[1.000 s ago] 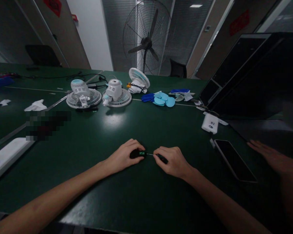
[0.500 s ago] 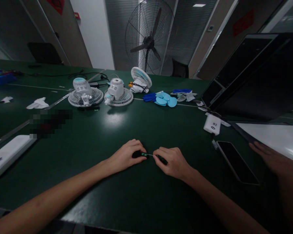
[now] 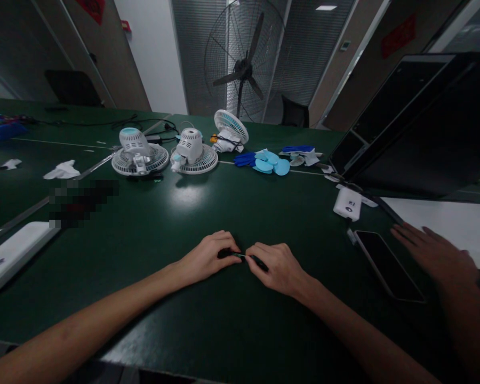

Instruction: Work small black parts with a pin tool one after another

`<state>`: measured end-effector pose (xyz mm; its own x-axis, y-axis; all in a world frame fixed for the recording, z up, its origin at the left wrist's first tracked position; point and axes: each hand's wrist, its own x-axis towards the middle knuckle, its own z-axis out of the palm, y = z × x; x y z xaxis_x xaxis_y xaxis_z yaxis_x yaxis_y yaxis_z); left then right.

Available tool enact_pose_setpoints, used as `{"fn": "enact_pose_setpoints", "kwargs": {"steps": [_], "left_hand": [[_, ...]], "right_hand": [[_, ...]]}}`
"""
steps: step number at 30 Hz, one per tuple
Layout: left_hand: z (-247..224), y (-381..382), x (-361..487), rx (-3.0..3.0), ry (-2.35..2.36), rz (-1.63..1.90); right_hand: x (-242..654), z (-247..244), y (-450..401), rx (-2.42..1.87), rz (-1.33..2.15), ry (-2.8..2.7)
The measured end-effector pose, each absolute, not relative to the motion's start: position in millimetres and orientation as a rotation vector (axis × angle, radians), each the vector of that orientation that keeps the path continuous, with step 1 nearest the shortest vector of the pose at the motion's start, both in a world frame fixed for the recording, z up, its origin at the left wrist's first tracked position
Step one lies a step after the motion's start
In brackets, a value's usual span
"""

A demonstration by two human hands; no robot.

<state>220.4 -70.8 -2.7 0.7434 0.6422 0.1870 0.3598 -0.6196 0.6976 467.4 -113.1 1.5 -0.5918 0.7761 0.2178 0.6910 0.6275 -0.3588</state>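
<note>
My left hand (image 3: pixel 210 257) is closed around the dark handle of a slim black-and-green tool that looks like a screwdriver (image 3: pixel 239 255). Most of that handle is hidden by my fingers and thumb. Just to its right, my right hand (image 3: pixel 278 266) is closed, with thumb and fingertips pinched at the thin shaft end. A dark patch lies under the right palm; I cannot tell whether it is part of a tool or shadow. Both hands rest low over the green table (image 3: pixel 224 325), fingertips almost touching.
Two white fans (image 3: pixel 140 154) lie face down at the back, a third fan (image 3: pixel 232 128) leans beside them. Light-blue fan blades (image 3: pixel 272 162) lie near gloves. On the right are a phone (image 3: pixel 388 266), a white power bank (image 3: pixel 348 204) and another person's hand (image 3: pixel 436 256) by white paper (image 3: pixel 444 224).
My right hand has shifted slightly left, closing the gap to my left hand, so less shaft shows. The other person's hand moved left, and the white sheet beside it now lies flatter.
</note>
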Motion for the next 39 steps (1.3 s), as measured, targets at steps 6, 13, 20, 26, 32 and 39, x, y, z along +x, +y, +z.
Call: {"fn": "enact_pose_setpoints", "kwargs": {"steps": [6,13,20,26,32,39], "left_hand": [[0,-72,219,2.319,0.759,0.542],[8,-73,220,2.373,0.736,0.505],[7,-74,218,2.394,0.723,0.502],[5,-74,216,2.4,0.729,0.523],[7,-74,216,2.439,0.698,0.502],[5,-74,218,2.443,0.702,0.511]], "right_hand": [[468,2,-115,-1.108,0.34,-2.491],[471,3,-117,-1.008,0.399,-2.52],[473,4,-116,-1.086,0.348,-2.481],[476,3,-115,-1.141,0.324,-2.444],[472,2,-117,-1.159,0.296,-2.483],[465,-1,-118,-1.06,0.301,-2.482]]}}
